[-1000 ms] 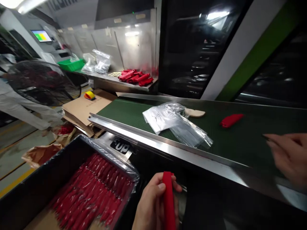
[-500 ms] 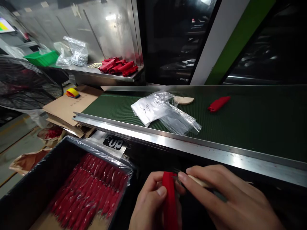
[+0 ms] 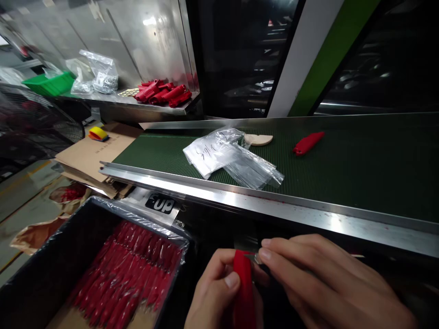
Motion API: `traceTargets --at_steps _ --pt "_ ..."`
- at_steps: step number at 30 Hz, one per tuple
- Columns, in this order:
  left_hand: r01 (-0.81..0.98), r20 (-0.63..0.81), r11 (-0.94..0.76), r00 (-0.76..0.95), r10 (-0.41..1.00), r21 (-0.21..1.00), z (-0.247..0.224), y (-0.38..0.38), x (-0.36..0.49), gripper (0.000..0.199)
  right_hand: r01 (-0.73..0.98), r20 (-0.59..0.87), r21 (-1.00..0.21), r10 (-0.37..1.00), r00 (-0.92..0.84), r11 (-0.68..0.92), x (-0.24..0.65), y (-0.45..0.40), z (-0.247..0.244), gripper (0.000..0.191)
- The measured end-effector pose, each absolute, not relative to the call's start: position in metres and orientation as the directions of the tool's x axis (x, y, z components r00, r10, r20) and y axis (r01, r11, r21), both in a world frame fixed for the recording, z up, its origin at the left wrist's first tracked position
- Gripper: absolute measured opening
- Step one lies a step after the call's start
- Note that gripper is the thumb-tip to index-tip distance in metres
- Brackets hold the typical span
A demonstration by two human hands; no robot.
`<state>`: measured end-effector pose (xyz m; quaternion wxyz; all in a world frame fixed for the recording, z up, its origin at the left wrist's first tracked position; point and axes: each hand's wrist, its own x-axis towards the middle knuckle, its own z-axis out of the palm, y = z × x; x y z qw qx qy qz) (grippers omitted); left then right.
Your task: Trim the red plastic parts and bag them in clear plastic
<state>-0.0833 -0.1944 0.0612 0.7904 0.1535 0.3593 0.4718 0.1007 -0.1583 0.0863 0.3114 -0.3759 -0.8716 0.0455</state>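
Observation:
My left hand (image 3: 219,288) is closed around a long red plastic part (image 3: 244,283), held upright at the bottom middle, its lower end cut off by the picture's edge. My right hand (image 3: 329,278) pinches a small trimming knife (image 3: 254,257), whose thin metal blade meets the top right edge of the red part. Fingers hide most of the knife's handle. Beyond the hands, another red plastic part (image 3: 308,143) lies on the green conveyor belt (image 3: 356,169).
Clear plastic bags (image 3: 250,164) and a pale half-round piece (image 3: 259,140) lie on the belt. A lined dark bin (image 3: 44,256) of bagged red parts stands at left. Red parts (image 3: 163,93) are heaped on a metal shelf; cardboard (image 3: 92,160) lies below. The belt's metal rail (image 3: 240,198) runs before me.
The knife has turned in my right hand, and its pale handle is now covered by fingers. The red part tilts slightly differently. The view has shifted a little.

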Motion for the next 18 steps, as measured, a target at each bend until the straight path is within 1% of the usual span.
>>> traceTargets --at_steps 3,9,13,18 --pt "-0.64 -0.405 0.505 0.312 0.859 0.579 0.0608 -0.195 -0.0831 0.03 0.621 0.51 -0.316 0.681 -0.526 0.717 0.1015 -0.1578 0.0865 0.032" --pt "-0.637 -0.447 0.517 0.287 0.847 0.571 0.0616 -0.1957 -0.0798 0.03 0.578 0.54 -0.32 0.646 -0.539 0.75 0.1053 -0.1552 0.085 0.034" --pt "-0.64 -0.423 0.506 0.294 0.857 0.578 0.061 -0.1954 -0.0778 0.033 0.575 0.527 -0.319 0.645 -0.553 0.753 0.1066 -0.1549 0.0848 0.035" --pt "-0.592 -0.449 0.527 0.29 0.845 0.609 0.0637 -0.1958 -0.0781 0.033 0.587 0.529 -0.315 0.651 -0.544 0.746 0.1063 -0.1589 0.0838 0.032"
